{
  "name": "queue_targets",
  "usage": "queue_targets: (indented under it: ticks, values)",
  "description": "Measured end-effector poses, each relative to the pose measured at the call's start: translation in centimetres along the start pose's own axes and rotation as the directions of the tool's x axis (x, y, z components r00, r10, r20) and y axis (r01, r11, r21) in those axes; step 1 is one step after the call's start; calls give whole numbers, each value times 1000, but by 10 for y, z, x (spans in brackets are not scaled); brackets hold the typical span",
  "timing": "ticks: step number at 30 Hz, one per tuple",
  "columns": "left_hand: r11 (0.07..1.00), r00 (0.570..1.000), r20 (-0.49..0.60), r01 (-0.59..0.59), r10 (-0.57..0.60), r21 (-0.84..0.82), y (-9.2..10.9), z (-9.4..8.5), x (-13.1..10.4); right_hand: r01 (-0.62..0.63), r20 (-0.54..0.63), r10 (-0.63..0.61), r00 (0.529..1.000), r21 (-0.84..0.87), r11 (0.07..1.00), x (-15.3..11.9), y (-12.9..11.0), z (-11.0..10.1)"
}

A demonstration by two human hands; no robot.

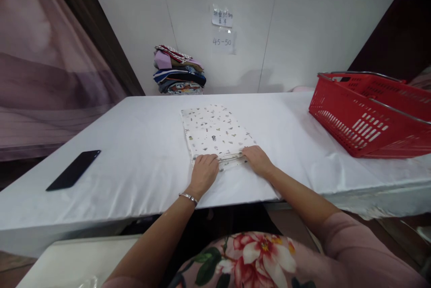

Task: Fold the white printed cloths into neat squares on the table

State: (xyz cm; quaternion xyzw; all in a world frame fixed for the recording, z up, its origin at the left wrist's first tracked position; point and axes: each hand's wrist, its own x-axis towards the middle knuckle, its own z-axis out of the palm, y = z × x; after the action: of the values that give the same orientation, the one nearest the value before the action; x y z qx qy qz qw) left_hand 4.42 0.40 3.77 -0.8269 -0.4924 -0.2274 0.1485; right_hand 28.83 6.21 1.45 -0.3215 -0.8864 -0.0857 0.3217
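Note:
A folded white cloth with a small scattered print lies flat on the white-covered table, its layered edge facing me. At its near left corner, my left hand has its fingers curled over the edge. On the near right corner, my right hand grips the layers between thumb and fingers. Both thumbs are mostly hidden. Between the hands, several layers of the fold show, with a strip of the print hanging below them.
A red plastic basket with metal handles stands at the right. A black phone lies on the left of the table. Behind the far edge rises a stack of folded fabrics against the wall, beside paper signs.

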Motion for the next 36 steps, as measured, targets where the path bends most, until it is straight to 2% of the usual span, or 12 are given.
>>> queue_targets:
  ticks: [3,8,11,14,18,23,27,31,36]
  values:
    - [1000,1000,14,1,-1,17,0,0,0,-3,11,2,1000,7,1000,3,-1,0]
    - [998,1000,10,-9,9,61,2,-2,0,16,-38,-16,999,15,1000,9,-2,0]
    - [995,999,15,-42,40,94,14,-6,1,22,-47,-21,999,19,1000,11,-2,1]
    - [991,992,90,-94,85,96,33,-9,5,8,-33,-8,999,28,1000,11,-3,0]
    - [987,971,187,-157,146,44,51,0,17,1,-37,1,999,49,999,10,-2,1]
    - [992,972,217,-110,93,66,52,19,38,-20,-14,21,1000,47,999,9,0,5]
    - [991,967,244,-99,74,92,52,26,49,-39,29,37,999,44,998,9,0,5]
    - [993,966,246,-96,76,72,54,26,51,-57,35,55,998,55,997,10,-1,2]
    - [993,977,178,-118,115,7,51,17,42,-56,-28,59,998,117,992,9,-3,-1]
